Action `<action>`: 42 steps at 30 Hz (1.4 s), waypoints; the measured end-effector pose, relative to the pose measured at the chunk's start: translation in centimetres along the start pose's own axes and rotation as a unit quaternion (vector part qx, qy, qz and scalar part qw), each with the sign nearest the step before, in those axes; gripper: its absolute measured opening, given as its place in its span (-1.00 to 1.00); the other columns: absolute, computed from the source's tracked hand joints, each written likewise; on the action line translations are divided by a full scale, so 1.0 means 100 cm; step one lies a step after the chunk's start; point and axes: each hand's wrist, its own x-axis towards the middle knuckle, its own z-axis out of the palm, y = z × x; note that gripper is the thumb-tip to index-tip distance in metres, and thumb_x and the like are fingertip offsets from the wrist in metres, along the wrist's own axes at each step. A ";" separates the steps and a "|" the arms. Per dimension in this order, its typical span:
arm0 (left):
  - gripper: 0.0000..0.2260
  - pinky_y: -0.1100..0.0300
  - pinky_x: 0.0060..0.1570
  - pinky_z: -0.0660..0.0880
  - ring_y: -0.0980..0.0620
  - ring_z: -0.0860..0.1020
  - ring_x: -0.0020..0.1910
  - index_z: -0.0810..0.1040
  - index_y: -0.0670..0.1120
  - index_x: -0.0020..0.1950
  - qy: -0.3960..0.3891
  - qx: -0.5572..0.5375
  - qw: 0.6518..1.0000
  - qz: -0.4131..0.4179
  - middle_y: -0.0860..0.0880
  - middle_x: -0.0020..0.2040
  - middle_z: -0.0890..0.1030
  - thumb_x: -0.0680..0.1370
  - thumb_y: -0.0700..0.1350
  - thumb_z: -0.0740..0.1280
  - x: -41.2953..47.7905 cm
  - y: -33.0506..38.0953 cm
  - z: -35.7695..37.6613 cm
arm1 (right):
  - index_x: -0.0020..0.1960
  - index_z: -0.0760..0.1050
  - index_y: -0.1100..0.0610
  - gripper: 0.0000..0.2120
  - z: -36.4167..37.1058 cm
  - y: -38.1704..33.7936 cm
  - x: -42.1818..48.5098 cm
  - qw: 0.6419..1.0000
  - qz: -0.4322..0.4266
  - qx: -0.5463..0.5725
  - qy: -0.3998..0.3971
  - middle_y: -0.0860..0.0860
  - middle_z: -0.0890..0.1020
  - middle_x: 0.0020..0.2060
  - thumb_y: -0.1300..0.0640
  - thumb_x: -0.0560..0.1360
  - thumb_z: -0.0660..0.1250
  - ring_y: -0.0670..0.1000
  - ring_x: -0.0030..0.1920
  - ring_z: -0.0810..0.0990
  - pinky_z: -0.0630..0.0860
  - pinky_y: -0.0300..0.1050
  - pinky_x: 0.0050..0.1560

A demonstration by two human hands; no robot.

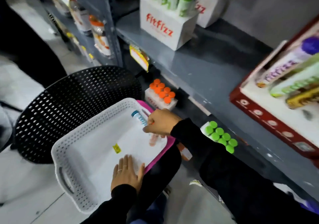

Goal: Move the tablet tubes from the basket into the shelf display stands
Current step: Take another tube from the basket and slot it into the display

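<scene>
Blue-cap tube [139, 118] in R hand [161, 122]

Blue-capped tablet tube [139, 118] lies in white basket [72, 137].

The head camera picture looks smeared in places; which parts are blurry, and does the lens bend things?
In the head view, motion blur smears the red display box at right and the items hanging at upper left; the white basket and the right hand on the blue-capped tube are sharper. The wide lens bows the shelf edge.
</scene>
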 end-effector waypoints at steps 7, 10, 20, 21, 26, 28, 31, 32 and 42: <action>-0.35 0.14 0.38 -0.10 -0.20 0.26 0.36 0.31 -0.32 0.32 0.135 -0.009 0.967 0.216 -0.30 0.29 0.44 0.59 0.16 -0.23 0.020 0.071 -0.026 | 0.06 0.61 0.17 -0.68 -0.062 0.031 -0.126 0.985 0.084 -0.016 0.149 0.14 0.66 0.05 0.00 0.39 0.41 0.17 0.13 0.56 0.46 -0.15 -0.04; -0.41 0.10 0.41 -0.09 -0.16 0.13 0.40 0.21 -0.29 0.36 0.214 -0.014 0.925 0.314 -0.28 0.36 0.35 0.59 0.15 -0.17 0.019 0.124 -0.051 | 0.02 0.63 0.11 -0.73 -0.079 0.044 -0.176 0.977 0.109 -0.010 0.184 0.10 0.68 -0.04 0.03 0.36 0.45 0.12 0.03 0.58 0.48 -0.13 -0.07; -0.38 0.04 0.38 -0.04 -0.13 0.28 0.39 0.35 -0.29 0.30 0.208 0.070 0.837 0.502 -0.25 0.30 0.45 0.60 0.15 -0.19 -0.009 0.237 -0.086 | -0.12 0.64 0.33 -0.82 -0.108 0.093 -0.300 0.870 0.196 0.146 0.429 0.21 0.70 -0.33 0.19 0.42 0.46 0.11 -0.39 0.68 0.67 -0.05 -0.20; -0.34 0.06 0.37 -0.04 -0.19 0.40 0.30 0.42 -0.31 0.26 0.207 0.080 0.836 0.502 -0.26 0.26 0.49 0.60 0.15 -0.21 -0.010 0.240 -0.087 | -0.12 0.65 0.34 -0.81 -0.110 0.098 -0.307 0.858 0.206 0.160 0.443 0.21 0.71 -0.31 0.19 0.41 0.47 0.09 -0.39 0.68 0.66 -0.07 -0.22; -0.28 0.13 0.34 -0.08 -0.21 0.52 0.17 0.53 -0.30 0.16 0.194 0.122 0.840 0.491 -0.24 0.17 0.57 0.59 0.15 -0.25 -0.009 0.245 -0.088 | -0.18 0.62 0.40 -0.76 -0.120 0.123 -0.313 0.787 0.245 0.159 0.543 0.33 0.71 -0.21 0.18 0.36 0.45 0.27 -0.16 0.69 0.62 -0.04 -0.19; -0.29 0.14 0.34 -0.09 -0.18 0.52 0.18 0.53 -0.28 0.17 0.195 0.129 0.837 0.495 -0.22 0.17 0.57 0.59 0.16 -0.25 -0.009 0.245 -0.089 | -0.22 0.60 0.39 -0.74 -0.122 0.136 -0.306 0.759 0.260 0.153 0.578 0.31 0.70 -0.26 0.14 0.38 0.41 0.29 -0.16 0.68 0.65 0.06 -0.07; -0.31 0.16 0.34 -0.10 -0.17 0.52 0.18 0.53 -0.26 0.19 0.198 0.134 0.833 0.500 -0.20 0.18 0.58 0.59 0.16 -0.23 -0.008 0.245 -0.091 | -0.22 0.61 0.31 -0.75 -0.119 0.148 -0.294 0.751 0.282 0.138 0.581 0.25 0.69 -0.25 0.10 0.44 0.39 0.24 -0.08 0.65 0.62 0.09 0.00; -0.32 0.16 0.34 -0.10 -0.17 0.52 0.18 0.53 -0.26 0.19 0.198 0.137 0.832 0.501 -0.20 0.18 0.58 0.59 0.15 -0.22 -0.009 0.245 -0.091 | -0.21 0.60 0.30 -0.76 -0.116 0.151 -0.291 0.752 0.288 0.132 0.578 0.24 0.69 -0.24 0.11 0.45 0.38 0.24 -0.07 0.65 0.62 0.08 0.00; -0.34 0.15 0.36 -0.10 -0.16 0.49 0.22 0.51 -0.26 0.22 0.195 0.147 0.831 0.499 -0.20 0.21 0.55 0.60 0.14 -0.22 -0.009 0.245 -0.088 | -0.14 0.64 0.29 -0.76 -0.115 0.164 -0.283 0.781 0.324 0.114 0.521 0.21 0.70 -0.19 0.08 0.43 0.45 0.18 -0.12 0.67 0.65 0.07 0.00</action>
